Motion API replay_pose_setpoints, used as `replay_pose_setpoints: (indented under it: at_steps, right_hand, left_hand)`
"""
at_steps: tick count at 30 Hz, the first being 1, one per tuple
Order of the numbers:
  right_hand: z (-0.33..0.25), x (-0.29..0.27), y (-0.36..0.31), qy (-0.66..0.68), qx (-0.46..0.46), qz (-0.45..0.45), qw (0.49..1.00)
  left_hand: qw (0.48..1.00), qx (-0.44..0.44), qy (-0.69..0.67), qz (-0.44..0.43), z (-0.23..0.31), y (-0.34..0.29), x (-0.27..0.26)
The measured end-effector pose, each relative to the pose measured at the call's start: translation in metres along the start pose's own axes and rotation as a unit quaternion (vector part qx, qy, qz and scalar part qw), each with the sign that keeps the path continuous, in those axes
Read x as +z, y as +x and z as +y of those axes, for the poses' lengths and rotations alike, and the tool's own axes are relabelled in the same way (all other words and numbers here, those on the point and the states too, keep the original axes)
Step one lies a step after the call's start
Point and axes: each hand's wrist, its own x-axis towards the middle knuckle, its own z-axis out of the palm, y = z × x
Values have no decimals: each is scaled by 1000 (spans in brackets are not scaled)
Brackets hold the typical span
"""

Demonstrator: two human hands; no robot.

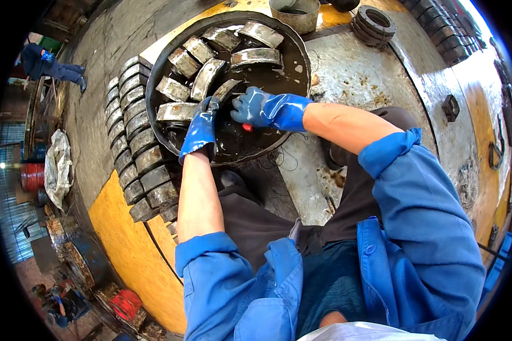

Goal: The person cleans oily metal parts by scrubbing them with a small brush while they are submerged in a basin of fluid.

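A round metal tub [149,96] of dark liquid stands before me, with several curved metal segments [208,78] lying in it. My left hand [203,122], in a blue rubber glove, is closed on the lower end of one curved metal segment [226,88] that tilts up over the liquid. To the right of it, my right hand [255,108], gloved the same way, is closed in a fist around a tool with a red handle end [247,127]. The rest of that tool is hidden by the glove, so its kind does not show.
Rows of stacked curved segments [148,159] stand left of the tub. Behind it are a bucket [294,16] and stacked metal rings [374,25]. A large nut [450,108] lies on the metal plate [375,74] at right. Another person [51,65] stands far left.
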Motion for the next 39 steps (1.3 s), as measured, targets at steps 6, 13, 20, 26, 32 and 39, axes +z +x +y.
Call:
replay_pose_setpoints:
  at_steps: [6, 13, 20, 26, 32, 39]
  right_hand:
    - [-13, -3, 25, 105, 256, -121, 953]
    - [-5, 13, 41, 250, 610, -96, 745]
    - [-16, 22, 19, 655, 650, 43, 383]
    - [-13, 29, -1, 738, 614, 212, 184]
    - [-17, 58, 4, 742, 586, 325, -16]
    - [-3, 66, 13, 780, 567, 219, 149]
  left_hand:
    - [998, -11, -49, 29, -24, 10, 9]
    - [999, -19, -17, 28, -48, 25, 14]
    - [998, -27, -29, 54, -54, 29, 14]
    - [993, -57, -97, 33, -41, 24, 13]
    - [996, 34, 73, 48, -62, 34, 15]
    - [973, 112, 186, 78, -88, 51, 26]
